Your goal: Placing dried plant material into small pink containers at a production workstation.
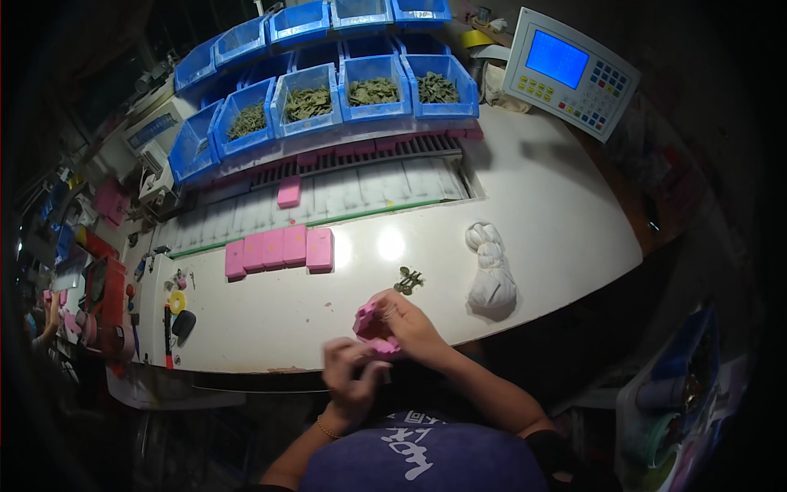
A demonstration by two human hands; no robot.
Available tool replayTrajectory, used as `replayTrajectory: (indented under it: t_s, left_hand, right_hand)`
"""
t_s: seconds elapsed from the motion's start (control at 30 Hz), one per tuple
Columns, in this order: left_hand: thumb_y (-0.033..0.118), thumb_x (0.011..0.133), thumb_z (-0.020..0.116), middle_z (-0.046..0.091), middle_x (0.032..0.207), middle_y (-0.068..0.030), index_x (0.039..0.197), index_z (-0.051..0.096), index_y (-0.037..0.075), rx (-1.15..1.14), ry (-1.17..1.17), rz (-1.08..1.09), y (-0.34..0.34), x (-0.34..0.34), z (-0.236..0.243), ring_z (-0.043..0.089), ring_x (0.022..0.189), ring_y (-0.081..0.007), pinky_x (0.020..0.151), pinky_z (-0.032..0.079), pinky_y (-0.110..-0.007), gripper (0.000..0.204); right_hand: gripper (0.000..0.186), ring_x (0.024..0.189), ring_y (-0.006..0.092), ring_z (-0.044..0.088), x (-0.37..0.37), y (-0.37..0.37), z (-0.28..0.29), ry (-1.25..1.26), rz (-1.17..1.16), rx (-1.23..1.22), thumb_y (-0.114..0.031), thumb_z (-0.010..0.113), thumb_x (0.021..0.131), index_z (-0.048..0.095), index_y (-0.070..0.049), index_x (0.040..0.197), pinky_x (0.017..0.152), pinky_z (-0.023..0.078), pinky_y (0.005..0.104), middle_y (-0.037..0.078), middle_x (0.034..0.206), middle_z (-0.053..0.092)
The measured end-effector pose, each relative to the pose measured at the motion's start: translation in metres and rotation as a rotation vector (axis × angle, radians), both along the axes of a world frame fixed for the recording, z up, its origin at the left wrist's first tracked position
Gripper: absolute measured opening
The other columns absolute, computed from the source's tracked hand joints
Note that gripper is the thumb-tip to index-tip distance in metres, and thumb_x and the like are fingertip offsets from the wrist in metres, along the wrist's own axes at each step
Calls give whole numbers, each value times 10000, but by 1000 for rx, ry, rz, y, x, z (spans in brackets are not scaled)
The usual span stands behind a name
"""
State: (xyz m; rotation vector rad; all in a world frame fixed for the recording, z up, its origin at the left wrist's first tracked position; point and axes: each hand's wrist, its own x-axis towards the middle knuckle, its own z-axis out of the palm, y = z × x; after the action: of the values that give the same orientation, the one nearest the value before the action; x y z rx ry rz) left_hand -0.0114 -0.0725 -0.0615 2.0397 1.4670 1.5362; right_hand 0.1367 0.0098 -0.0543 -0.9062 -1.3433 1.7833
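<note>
Right hand (410, 328): fingers closed on 1 pink pouch (364, 321), which is crumpled, at the near edge of the white table (557, 221). Left hand (348, 371): motion-blurred, fingers bent right by the pouch's near side; can't tell if it's gripping.

On the table past the hands: 1 small heap of dark metal parts (407, 281), overlapping, no reliable count. 1 white bundle (490, 266) to its right. 5 pink boxes (274, 250) in a row further back left, plus 1 separate pink box (288, 192) on the pale slatted strip (361, 193). Behind: 4 blue bins (375, 109) with visible greenish pieces. 1 control panel (571, 72), blue screen, far right.
</note>
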Motion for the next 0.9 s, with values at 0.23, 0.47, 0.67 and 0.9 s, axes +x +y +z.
replayTrajectory:
  t_s: [0.23, 0.47, 0.67, 0.9]
  left_hand:
    - [143, 895, 697, 541, 737, -115, 865, 589, 13, -161, 86, 112, 20, -30, 29, 552, 550, -240, 515, 436, -352, 172]
    - [210, 928, 612, 530, 696, -131, 808, 573, 36, -162, 304, 43, 17, -33, 36, 560, 564, -322, 511, 439, -421, 215]
    - [203, 921, 604, 522, 684, -136, 787, 559, 43, -177, 291, -23, 14, -18, 24, 535, 563, -330, 516, 426, -435, 214]
    - [246, 965, 528, 511, 651, -146, 748, 543, 45, -217, 196, -14, 13, -10, 19, 452, 550, -347, 585, 366, -435, 296]
  right_hand:
    - [233, 883, 287, 520, -25, -2, 2, -399, -341, 1043, -277, 577, 968, 591, -51, 1024, 824, 430, 389, 105, 895, 574]
    - [235, 781, 266, 575, 0, -22, -3, -483, -85, 1202, -93, 694, 790, 591, -25, 990, 696, 477, 373, 95, 883, 582]
    - [213, 807, 262, 593, 8, -27, 5, -509, -186, 1153, -81, 710, 774, 626, -30, 963, 741, 485, 365, 80, 865, 618]
    - [213, 825, 254, 612, 18, -26, -9, -434, -246, 1213, -63, 720, 771, 643, -36, 967, 740, 490, 366, 74, 865, 635]
